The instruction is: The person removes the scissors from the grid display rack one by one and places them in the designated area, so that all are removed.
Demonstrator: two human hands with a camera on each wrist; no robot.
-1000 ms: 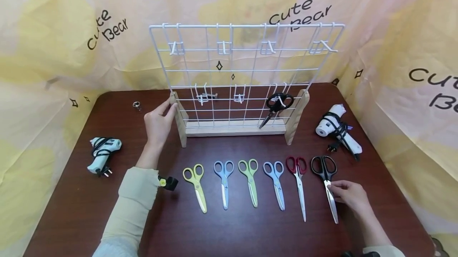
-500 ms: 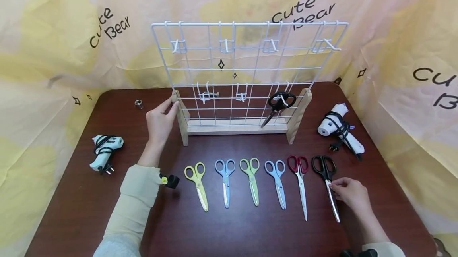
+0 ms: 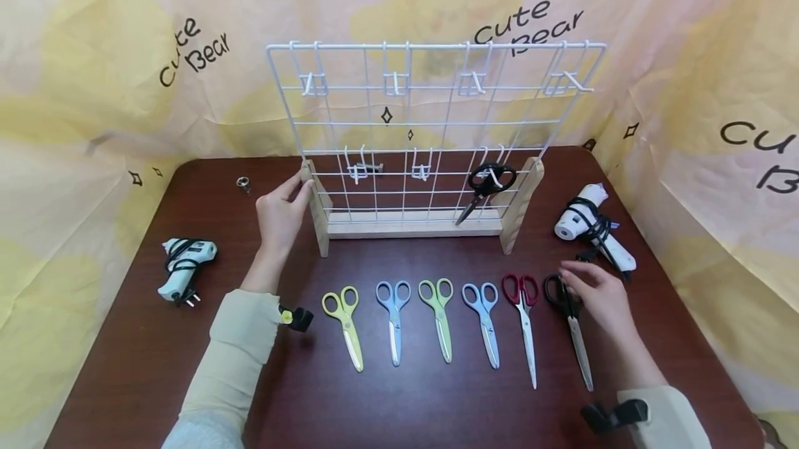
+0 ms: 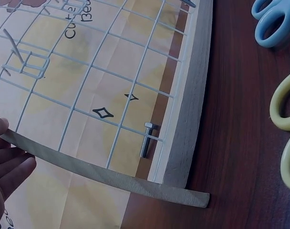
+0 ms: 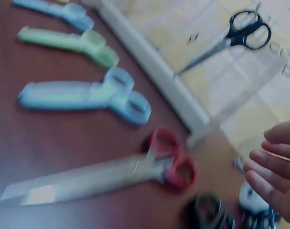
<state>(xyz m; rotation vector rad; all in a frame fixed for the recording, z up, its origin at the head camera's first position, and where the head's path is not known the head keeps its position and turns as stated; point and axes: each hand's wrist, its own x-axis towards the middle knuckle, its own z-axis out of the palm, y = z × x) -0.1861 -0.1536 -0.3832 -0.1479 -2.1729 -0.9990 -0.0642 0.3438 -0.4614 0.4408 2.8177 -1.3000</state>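
My left hand (image 3: 279, 216) pinches the top of the left wooden upright (image 3: 319, 216) of a white wire rack (image 3: 415, 229). In the left wrist view its fingers (image 4: 14, 169) lie against that upright. My right hand (image 3: 599, 296), fingers loosely extended, hovers by the handles of black-handled scissors (image 3: 580, 355), partly covering them. The right wrist view shows nothing in its fingers (image 5: 274, 164). Red-handled scissors (image 3: 526, 331) lie just left of those. Smaller black scissors (image 3: 480, 187) hang on the rack's lower right hook.
Blue (image 3: 483, 317), green (image 3: 440, 317), blue (image 3: 393, 317) and yellow scissors (image 3: 346, 327) lie in a row before the rack. Corded glue guns lie left (image 3: 184, 268) and right (image 3: 568, 223). A bolt (image 4: 146, 140) lies behind the rack, a small metal piece (image 3: 243, 184) at back left.
My right hand has left the blades of the black-handled scissors and moved up and away toward their handles. My left hand stays on the rack's upright.
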